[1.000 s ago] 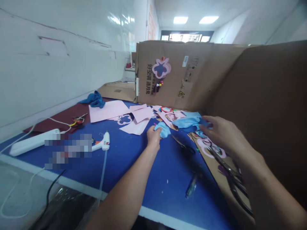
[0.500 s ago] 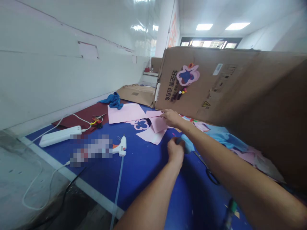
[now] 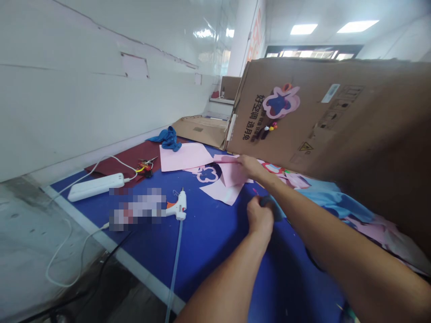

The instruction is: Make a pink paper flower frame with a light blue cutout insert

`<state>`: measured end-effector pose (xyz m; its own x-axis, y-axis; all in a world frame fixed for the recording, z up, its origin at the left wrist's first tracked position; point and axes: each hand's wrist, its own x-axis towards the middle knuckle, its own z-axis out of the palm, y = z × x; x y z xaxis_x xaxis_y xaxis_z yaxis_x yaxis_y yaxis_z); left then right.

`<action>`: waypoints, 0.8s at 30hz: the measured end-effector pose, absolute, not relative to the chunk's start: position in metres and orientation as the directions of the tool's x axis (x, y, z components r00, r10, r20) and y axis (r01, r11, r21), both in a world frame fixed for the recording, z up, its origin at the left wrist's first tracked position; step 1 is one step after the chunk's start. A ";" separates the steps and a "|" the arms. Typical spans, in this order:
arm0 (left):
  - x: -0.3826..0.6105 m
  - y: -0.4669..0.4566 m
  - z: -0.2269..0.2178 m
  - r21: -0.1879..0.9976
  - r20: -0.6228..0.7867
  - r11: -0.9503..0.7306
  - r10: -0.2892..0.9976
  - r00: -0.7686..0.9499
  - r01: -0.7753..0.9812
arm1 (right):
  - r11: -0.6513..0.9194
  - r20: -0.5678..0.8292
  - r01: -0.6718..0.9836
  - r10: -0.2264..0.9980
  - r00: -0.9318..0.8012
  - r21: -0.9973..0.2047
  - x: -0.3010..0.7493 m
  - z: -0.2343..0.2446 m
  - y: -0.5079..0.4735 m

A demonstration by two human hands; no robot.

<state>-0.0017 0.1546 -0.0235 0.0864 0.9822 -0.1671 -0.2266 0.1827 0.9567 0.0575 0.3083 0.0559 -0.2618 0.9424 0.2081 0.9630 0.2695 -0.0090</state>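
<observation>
My left hand [image 3: 261,217] is closed around a dark grey-blue soft-looking object [image 3: 268,202], just above the blue table; its exact kind is hard to make out. Farther out, my right hand [image 3: 252,168] has its fingers together at the edge of a folded pink sheet [image 3: 225,159], and the fingertips are partly hidden. Under that sheet lie more pink pieces [image 3: 222,190]. A pink flower-shaped cutout [image 3: 207,174] rests on the table left of them. My right forearm hides part of the table.
A white glue gun [image 3: 181,205] with a long glue stick lies on the left, near a power strip [image 3: 96,186] and cables. Behind stands a large cardboard box [image 3: 319,112] with a flower cutout [image 3: 281,103]. Blue cloth [image 3: 336,199] and scraps lie at right.
The view has turned left, shifting everything rightward. My right fingers have drawn together at the pink sheet's edge. My left hand still grips the dark object.
</observation>
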 end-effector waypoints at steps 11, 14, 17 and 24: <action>-0.002 0.155 -0.023 0.980 -0.084 0.093 0.994 0.063 -0.175 | 0.225 0.462 0.592 0.839 0.286 -0.774 0.125 0.086 0.262; 0.000 0.159 -0.027 0.962 -0.103 0.117 0.992 0.069 -0.247 | 0.251 0.447 0.470 0.815 0.370 -0.846 0.140 0.089 0.242; 0.000 0.162 -0.029 0.949 -0.115 0.136 0.989 0.089 -0.285 | 0.271 0.434 0.394 0.797 0.420 -0.878 0.154 0.090 0.214; -0.004 0.165 -0.025 0.909 -0.149 0.203 0.974 0.170 -0.364 | 0.264 0.444 0.381 0.722 0.531 -0.886 0.171 0.073 0.129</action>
<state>-0.0041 0.1651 -0.0246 0.1703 0.9740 -0.1493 -0.3641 0.2030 0.9089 0.1713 0.1286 0.0728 0.5305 0.7222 0.4438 0.3812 0.2643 -0.8859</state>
